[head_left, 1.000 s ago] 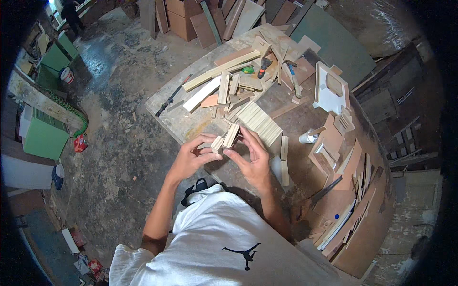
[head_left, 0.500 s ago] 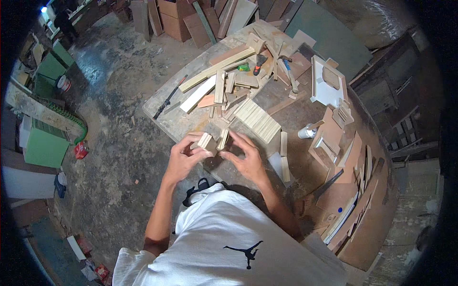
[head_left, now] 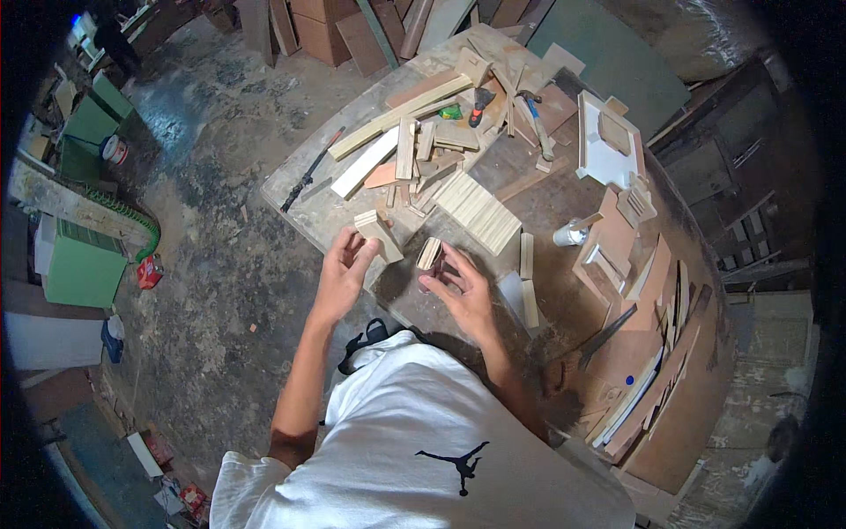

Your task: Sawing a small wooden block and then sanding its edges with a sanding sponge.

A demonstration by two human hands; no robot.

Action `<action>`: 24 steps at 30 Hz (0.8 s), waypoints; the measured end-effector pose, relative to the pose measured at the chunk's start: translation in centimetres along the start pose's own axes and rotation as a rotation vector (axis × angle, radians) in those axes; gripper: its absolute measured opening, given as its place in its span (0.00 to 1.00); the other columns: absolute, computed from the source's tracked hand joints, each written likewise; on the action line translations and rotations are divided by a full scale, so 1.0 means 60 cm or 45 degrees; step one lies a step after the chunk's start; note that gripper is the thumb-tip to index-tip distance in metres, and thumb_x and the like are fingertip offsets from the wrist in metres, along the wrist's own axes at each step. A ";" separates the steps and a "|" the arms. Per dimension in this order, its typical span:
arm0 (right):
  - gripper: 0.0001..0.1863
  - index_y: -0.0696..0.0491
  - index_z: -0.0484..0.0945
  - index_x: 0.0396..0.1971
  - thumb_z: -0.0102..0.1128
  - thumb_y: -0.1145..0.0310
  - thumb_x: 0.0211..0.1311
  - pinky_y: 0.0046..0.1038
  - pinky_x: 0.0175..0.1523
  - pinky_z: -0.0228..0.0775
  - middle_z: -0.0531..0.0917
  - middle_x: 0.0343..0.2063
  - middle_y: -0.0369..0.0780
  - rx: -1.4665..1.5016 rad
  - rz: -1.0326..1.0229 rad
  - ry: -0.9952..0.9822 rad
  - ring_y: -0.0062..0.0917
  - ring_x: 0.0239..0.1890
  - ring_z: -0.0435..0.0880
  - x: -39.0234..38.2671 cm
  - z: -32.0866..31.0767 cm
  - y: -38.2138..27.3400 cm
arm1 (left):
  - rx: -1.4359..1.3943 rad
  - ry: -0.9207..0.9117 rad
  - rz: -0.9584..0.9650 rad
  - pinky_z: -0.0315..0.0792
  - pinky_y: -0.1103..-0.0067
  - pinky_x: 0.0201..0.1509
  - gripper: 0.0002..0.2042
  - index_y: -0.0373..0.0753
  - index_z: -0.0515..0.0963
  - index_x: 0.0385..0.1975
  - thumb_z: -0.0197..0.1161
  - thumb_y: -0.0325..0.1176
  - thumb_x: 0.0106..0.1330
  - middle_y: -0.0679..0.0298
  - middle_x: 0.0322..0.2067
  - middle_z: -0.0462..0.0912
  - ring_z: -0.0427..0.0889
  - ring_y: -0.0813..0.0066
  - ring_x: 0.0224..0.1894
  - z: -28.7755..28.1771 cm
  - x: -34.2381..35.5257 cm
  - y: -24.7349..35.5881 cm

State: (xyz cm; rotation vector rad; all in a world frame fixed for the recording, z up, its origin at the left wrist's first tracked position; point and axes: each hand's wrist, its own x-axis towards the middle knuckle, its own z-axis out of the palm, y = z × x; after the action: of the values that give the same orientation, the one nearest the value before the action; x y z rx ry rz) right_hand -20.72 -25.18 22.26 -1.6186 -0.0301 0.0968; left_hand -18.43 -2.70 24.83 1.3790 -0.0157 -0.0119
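1. Nearest, the right hand [head_left: 462, 286] grips a layered wooden block [head_left: 430, 255] between thumb and fingers, striped end up, on the near side of the striped board [head_left: 478, 212] and apart from it.
2. The left hand [head_left: 345, 262] pinches a pale wooden block [head_left: 380, 236], tilted, to the left of the striped board; whether its lower end touches the workbench [head_left: 548, 201] I cannot tell.
3. A handsaw [head_left: 608, 336] lies nearer than the striped board and to its right.
4. Two pale strips [head_left: 527, 256] run end to end just beside the striped board's right side.
5. The striped board lies flat on the workbench, with a light-coloured can [head_left: 569, 234] to its right.
6. Beyond the striped board are heaped offcuts [head_left: 404, 148], a scraper [head_left: 477, 115] and a blue-handled hammer [head_left: 536, 123].
7. Farthest, beyond the striped board and past the workbench, long boards [head_left: 361, 40] lean together.
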 end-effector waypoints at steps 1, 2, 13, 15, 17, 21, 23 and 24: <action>0.39 0.61 0.66 0.70 0.74 0.75 0.60 0.31 0.64 0.73 0.75 0.64 0.45 -0.030 -0.019 -0.014 0.29 0.62 0.78 0.003 0.000 -0.001 | -0.001 -0.002 0.000 0.73 0.76 0.62 0.15 0.32 0.73 0.59 0.58 0.30 0.77 0.62 0.52 0.82 0.78 0.76 0.57 0.008 0.000 0.006; 0.39 0.61 0.66 0.70 0.74 0.75 0.60 0.31 0.63 0.74 0.75 0.64 0.45 -0.060 -0.039 -0.030 0.29 0.62 0.78 0.005 0.000 -0.003 | -0.062 -0.023 -0.031 0.73 0.76 0.62 0.14 0.33 0.72 0.59 0.57 0.30 0.77 0.62 0.52 0.82 0.78 0.76 0.57 0.017 -0.001 0.016; 0.38 0.55 0.70 0.69 0.75 0.70 0.60 0.34 0.61 0.74 0.77 0.61 0.42 -0.010 -0.025 -0.030 0.29 0.61 0.78 -0.006 0.019 0.004 | -0.069 -0.041 -0.092 0.74 0.75 0.62 0.15 0.33 0.71 0.60 0.57 0.30 0.78 0.61 0.53 0.80 0.78 0.76 0.56 0.004 -0.011 0.006; 0.38 0.56 0.70 0.69 0.75 0.70 0.60 0.34 0.61 0.74 0.77 0.61 0.43 -0.044 -0.029 -0.021 0.30 0.60 0.79 -0.006 0.018 0.001 | -0.030 -0.043 -0.061 0.74 0.79 0.55 0.16 0.33 0.73 0.60 0.59 0.31 0.77 0.64 0.51 0.81 0.78 0.79 0.52 0.003 -0.012 0.001; 0.37 0.56 0.69 0.69 0.74 0.70 0.60 0.33 0.61 0.73 0.77 0.61 0.46 -0.302 -0.204 -0.072 0.31 0.61 0.79 -0.003 0.016 -0.021 | 0.145 -0.105 -0.070 0.74 0.80 0.51 0.16 0.34 0.74 0.60 0.59 0.31 0.77 0.65 0.49 0.81 0.78 0.81 0.48 0.013 -0.022 -0.002; 0.35 0.57 0.69 0.69 0.72 0.70 0.63 0.32 0.63 0.71 0.76 0.62 0.49 -0.258 -0.385 -0.096 0.35 0.63 0.78 -0.001 0.021 -0.119 | 0.425 -0.222 -0.153 0.71 0.84 0.40 0.15 0.37 0.76 0.59 0.60 0.32 0.76 0.68 0.46 0.82 0.74 0.85 0.41 0.016 -0.043 -0.014; 0.35 0.57 0.69 0.69 0.71 0.69 0.63 0.33 0.64 0.70 0.76 0.63 0.49 -0.329 -0.418 -0.130 0.36 0.63 0.78 0.003 0.013 -0.110 | 0.428 -0.267 -0.213 0.72 0.84 0.42 0.15 0.36 0.75 0.60 0.59 0.31 0.77 0.67 0.47 0.82 0.76 0.84 0.43 0.017 -0.044 -0.001; 0.35 0.58 0.69 0.69 0.71 0.69 0.63 0.33 0.65 0.69 0.76 0.63 0.50 -0.400 -0.443 -0.186 0.36 0.64 0.77 0.008 0.008 -0.097 | 0.433 -0.283 -0.204 0.72 0.84 0.42 0.15 0.36 0.75 0.60 0.59 0.31 0.77 0.67 0.47 0.82 0.76 0.84 0.43 0.015 -0.044 -0.004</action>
State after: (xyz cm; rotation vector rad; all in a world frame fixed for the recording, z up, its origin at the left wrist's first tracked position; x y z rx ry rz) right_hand -20.08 -24.37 28.01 -1.8917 -0.4575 -0.0621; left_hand -21.10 -3.61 24.77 1.7099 -0.0963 -0.3085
